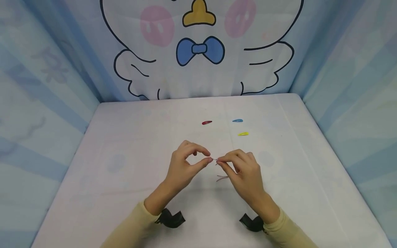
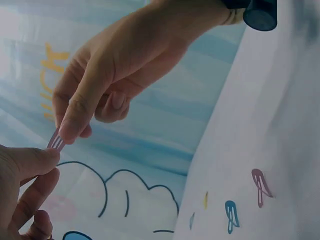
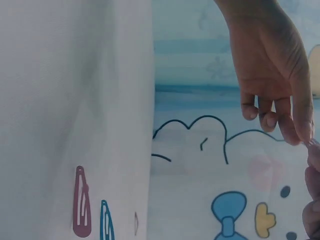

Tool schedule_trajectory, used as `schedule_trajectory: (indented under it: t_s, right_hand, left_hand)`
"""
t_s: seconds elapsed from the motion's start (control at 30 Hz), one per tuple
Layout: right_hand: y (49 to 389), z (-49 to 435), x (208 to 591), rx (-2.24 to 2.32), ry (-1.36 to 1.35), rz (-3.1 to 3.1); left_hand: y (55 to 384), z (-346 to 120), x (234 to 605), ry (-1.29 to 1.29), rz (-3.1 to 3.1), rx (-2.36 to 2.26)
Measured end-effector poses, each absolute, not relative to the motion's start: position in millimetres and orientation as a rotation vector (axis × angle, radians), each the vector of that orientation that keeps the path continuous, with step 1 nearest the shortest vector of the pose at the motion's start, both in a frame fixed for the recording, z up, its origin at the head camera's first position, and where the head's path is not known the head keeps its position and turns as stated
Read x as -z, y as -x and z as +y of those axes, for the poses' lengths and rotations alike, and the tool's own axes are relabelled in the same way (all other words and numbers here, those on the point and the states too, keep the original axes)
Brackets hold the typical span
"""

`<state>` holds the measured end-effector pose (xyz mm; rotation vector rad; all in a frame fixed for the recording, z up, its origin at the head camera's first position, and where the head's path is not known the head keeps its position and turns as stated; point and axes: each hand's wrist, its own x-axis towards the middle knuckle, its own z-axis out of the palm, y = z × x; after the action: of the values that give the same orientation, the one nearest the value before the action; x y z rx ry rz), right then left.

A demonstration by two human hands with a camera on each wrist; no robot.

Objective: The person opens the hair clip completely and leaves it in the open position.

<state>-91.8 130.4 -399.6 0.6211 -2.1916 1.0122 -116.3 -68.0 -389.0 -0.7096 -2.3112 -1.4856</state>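
A small pinkish snap hair clip [image 2: 58, 140] is held in the air between both hands, above the middle of the table. My left hand [image 1: 182, 166] has its thumb and index fingertips at one end, with a narrow gap showing between them in the head view. My right hand [image 1: 243, 171] pinches the other end between thumb and index finger. On the table below the right hand lies a pink hair clip [image 3: 81, 202], partly covered in the head view. A blue hair clip [image 3: 106, 222] lies close to it; the hand hides that one from the head camera.
Farther back on the white-covered table [image 1: 130, 137] lie a red hair clip [image 1: 206, 122], another blue hair clip [image 1: 237, 120] and a yellow hair clip [image 1: 243, 133]. A printed curtain [image 1: 198, 79] hangs along the back edge, with pale blue curtains on both sides.
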Motion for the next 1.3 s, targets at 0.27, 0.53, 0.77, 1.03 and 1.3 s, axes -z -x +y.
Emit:
schedule_trajectory:
  t_s: [0.27, 0.53, 0.77, 1.03, 1.3]
  right_hand:
    - [84.0, 126.7, 380.6, -1.064, -0.689, -2.022]
    - [76.8, 125.9, 368.6, -1.092, -0.672, -1.892]
    - [77.0, 124.9, 364.6, -1.094, -0.672, -1.857]
    - [75.7, 123.7, 364.2, -1.097, -0.683, -1.837]
    - [76.8, 126.9, 365.4, -1.090, -0.673, -1.877]
  left_hand:
    - [101.9, -67.8, 370.3, 0.727, -2.149, 1.441]
    - [95.3, -64.5, 360.9, 0.838, -1.906, 1.370]
    - [94.0, -62.3, 356.2, 0.833, -1.898, 1.426]
    - [90.9, -55.8, 360.1, 0.804, -1.899, 1.412]
    - [91.0, -53.6, 363.9, 0.794, -1.988, 1.403]
